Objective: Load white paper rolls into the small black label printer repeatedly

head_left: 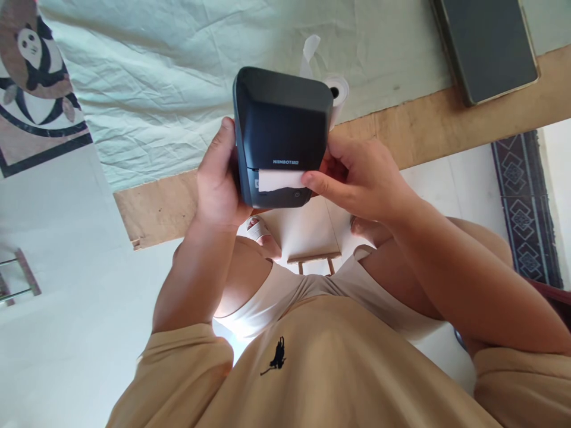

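A black label printer [283, 122] marked NIIMBOT is held up over the table's front edge, its lid down. My left hand [218, 178] is wrapped round its left side, the thumb along the edge and the other fingers hidden beneath. A short strip of white paper [279, 179] sticks out of the front slot. My right hand [357, 175] grips the printer's lower right side with curled fingers, and its thumb tip rests on the right end of the strip. Behind the printer, partly hidden, lies a white paper roll [339, 90] with a loose curled end.
A pale green cloth [169, 71] covers most of the wooden table [156, 217], leaving a bare strip along its front. At the back right lies a dark flat rectangular object [488, 47]. Below, between my legs, is a small wooden stool or rack [314, 258].
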Action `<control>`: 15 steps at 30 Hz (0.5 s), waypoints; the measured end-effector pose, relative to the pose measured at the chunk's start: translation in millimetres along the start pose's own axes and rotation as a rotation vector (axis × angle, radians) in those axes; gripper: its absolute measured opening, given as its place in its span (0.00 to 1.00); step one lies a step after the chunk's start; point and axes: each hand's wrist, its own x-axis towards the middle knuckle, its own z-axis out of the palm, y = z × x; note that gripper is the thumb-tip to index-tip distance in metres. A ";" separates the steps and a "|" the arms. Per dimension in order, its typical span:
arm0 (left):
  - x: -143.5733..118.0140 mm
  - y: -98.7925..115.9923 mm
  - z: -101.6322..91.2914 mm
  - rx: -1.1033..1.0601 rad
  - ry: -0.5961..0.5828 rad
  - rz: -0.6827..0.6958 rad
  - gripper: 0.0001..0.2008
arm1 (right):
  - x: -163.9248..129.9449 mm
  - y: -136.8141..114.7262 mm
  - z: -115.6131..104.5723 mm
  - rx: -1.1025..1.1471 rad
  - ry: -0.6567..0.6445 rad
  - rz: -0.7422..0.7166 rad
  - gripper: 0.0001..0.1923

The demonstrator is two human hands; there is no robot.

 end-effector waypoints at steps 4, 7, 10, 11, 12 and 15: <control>-2.4 1.3 2.6 0.034 -0.013 -0.005 0.23 | 0.1 0.1 0.9 0.020 0.015 -0.017 0.26; -2.6 0.1 2.2 0.019 0.000 0.020 0.22 | 0.0 0.1 1.1 0.020 0.019 -0.019 0.25; -2.5 -0.4 0.6 0.025 -0.015 0.003 0.20 | -0.1 -0.2 0.5 0.013 0.010 -0.014 0.25; -2.5 -0.3 0.4 0.032 -0.024 -0.001 0.20 | 0.0 -0.4 0.4 0.012 0.008 -0.013 0.26; -2.4 -0.1 0.6 0.034 -0.028 0.000 0.21 | 0.1 -0.8 0.3 0.012 0.008 -0.012 0.26; -1.4 0.5 2.4 0.002 -0.003 -0.001 0.22 | 1.1 -2.3 0.9 0.008 0.022 0.006 0.25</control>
